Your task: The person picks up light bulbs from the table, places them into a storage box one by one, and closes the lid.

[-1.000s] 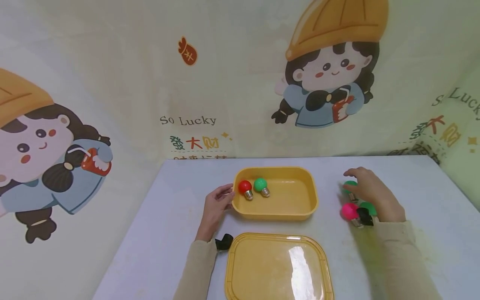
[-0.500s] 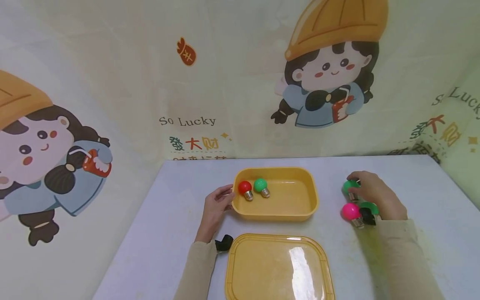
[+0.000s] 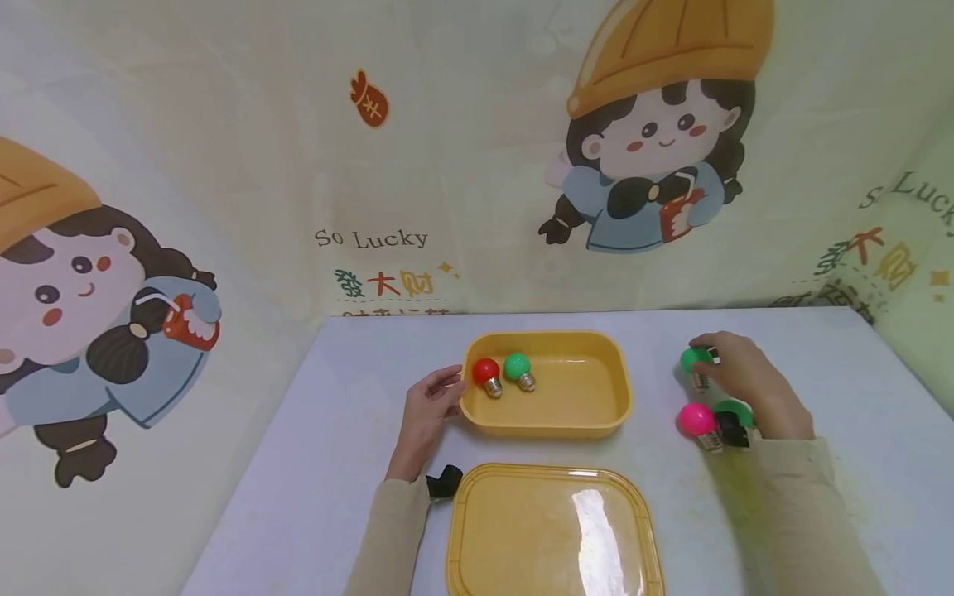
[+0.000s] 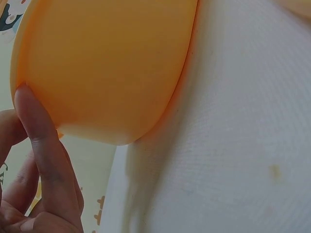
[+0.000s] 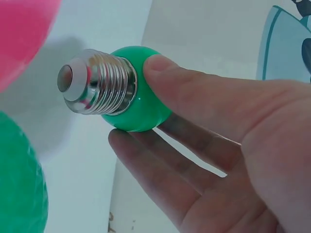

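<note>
My right hand [image 3: 756, 389] pinches a green light bulb [image 3: 693, 358] by its round globe, thumb on one side and fingers on the other. Its silver screw base [image 5: 104, 82] points toward the camera in the right wrist view. Below that hand, a pink bulb [image 3: 696, 420] and another green bulb [image 3: 736, 409], partly hidden by a black wrist strap, lie on the table. My left hand [image 3: 426, 418] touches the left end of a yellow box [image 3: 547, 430] with extended fingers. Inside the box, a red bulb [image 3: 486, 371] and a green bulb [image 3: 517, 366] lie side by side at the left.
A flat yellow lid [image 3: 522, 530] lies in front of the box, close to my left forearm. The white table [image 3: 335, 397] reaches back to a cloth backdrop [image 3: 477, 165] printed with cartoon figures.
My right hand has come down and its fingers have closed round the green bulb, which has shifted slightly and tilted. The left hand and the box stay where they were.
</note>
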